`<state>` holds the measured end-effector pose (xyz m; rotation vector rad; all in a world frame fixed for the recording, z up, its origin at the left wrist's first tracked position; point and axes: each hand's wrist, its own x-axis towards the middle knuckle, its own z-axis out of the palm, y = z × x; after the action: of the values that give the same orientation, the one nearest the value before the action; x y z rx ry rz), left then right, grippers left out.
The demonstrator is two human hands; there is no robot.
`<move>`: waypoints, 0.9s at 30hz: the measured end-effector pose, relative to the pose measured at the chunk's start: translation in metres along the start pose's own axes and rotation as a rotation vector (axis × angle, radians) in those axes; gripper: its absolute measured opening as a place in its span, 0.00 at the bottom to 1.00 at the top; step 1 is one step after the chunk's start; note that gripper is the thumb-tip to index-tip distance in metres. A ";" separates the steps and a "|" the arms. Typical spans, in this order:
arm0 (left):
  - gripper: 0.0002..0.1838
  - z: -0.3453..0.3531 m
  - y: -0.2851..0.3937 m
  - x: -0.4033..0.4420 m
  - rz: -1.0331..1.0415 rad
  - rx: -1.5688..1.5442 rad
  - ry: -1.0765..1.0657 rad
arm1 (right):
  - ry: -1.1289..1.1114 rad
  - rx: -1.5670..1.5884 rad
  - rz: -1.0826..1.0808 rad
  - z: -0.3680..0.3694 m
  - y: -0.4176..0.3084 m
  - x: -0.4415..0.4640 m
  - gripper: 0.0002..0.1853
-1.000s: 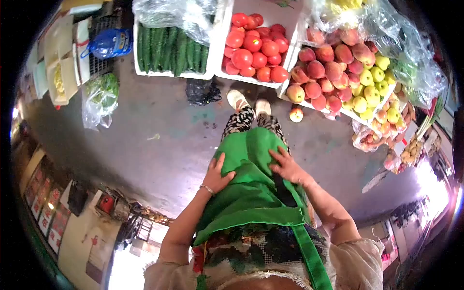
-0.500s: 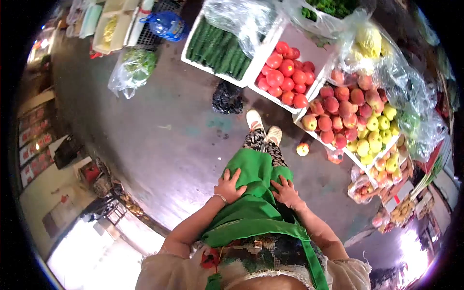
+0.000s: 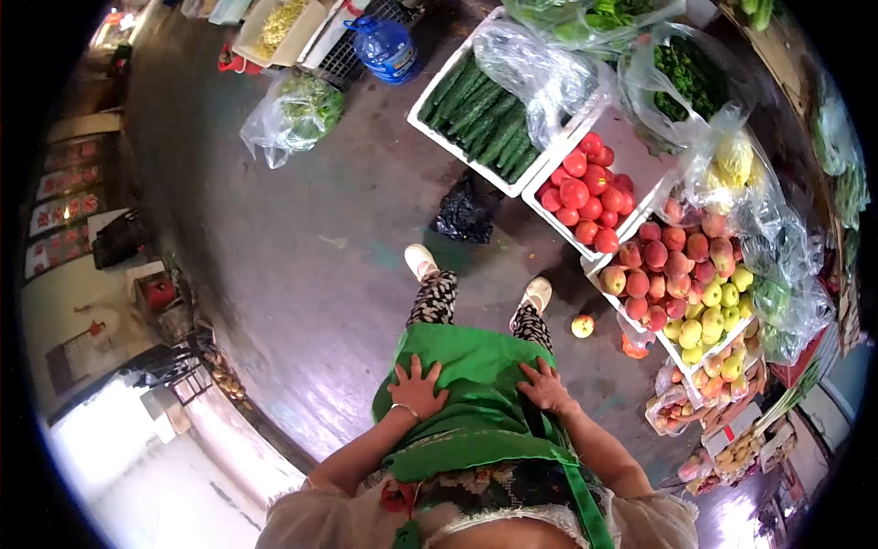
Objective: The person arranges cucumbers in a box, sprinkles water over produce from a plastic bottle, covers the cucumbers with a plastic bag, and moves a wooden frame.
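Note:
My left hand (image 3: 419, 389) lies on the green apron (image 3: 476, 361) over my left thigh, fingers spread, with a bracelet at the wrist. On the apron's other side rests my right hand (image 3: 546, 386), its fingers stretched out and partly apart. Neither hand holds anything. Below the apron show my patterned trousers and two light shoes, set wide apart on the floor. A single peach-like fruit (image 3: 583, 326) lies on the floor beside my right shoe (image 3: 538, 294).
Ahead stand white boxes of cucumbers (image 3: 485, 114), tomatoes (image 3: 590, 192), and peaches with yellow-green fruit (image 3: 695, 311). A black plastic bag (image 3: 465, 212) lies before them. Farther left are a bag of greens (image 3: 306, 110) and a blue water jug (image 3: 384, 50). Potatoes (image 3: 736, 453) are at right.
My feet have moved apart, the left one stepping out to the left. The view has turned, so the boxes sit farther right and lower. Both hands stay on the apron.

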<state>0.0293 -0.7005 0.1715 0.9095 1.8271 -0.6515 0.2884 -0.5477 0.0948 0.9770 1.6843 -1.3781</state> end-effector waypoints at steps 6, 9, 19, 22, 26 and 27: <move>0.40 -0.013 -0.078 0.027 0.052 -0.027 -0.051 | 0.002 -0.019 0.098 0.010 -0.069 0.041 0.34; 0.40 -0.037 -0.131 0.034 0.091 -0.044 -0.048 | -0.056 -0.033 0.184 0.030 -0.105 0.072 0.33; 0.36 -0.061 -0.254 0.079 0.182 -0.288 0.007 | 0.324 0.239 -0.185 0.007 -0.246 0.188 0.27; 0.36 -0.081 -0.271 0.098 0.192 -0.321 -0.017 | 0.402 0.389 -0.266 -0.024 -0.279 0.206 0.27; 0.37 -0.102 -0.301 0.132 0.271 -0.345 0.037 | 0.481 0.377 -0.110 -0.080 -0.292 0.236 0.29; 0.37 -0.116 -0.305 0.142 0.296 -0.348 0.048 | 0.529 0.404 -0.091 -0.102 -0.288 0.248 0.29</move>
<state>-0.3161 -0.7466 0.1000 0.9375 1.7299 -0.1217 -0.0854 -0.4597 0.0109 1.6242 1.8739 -1.6597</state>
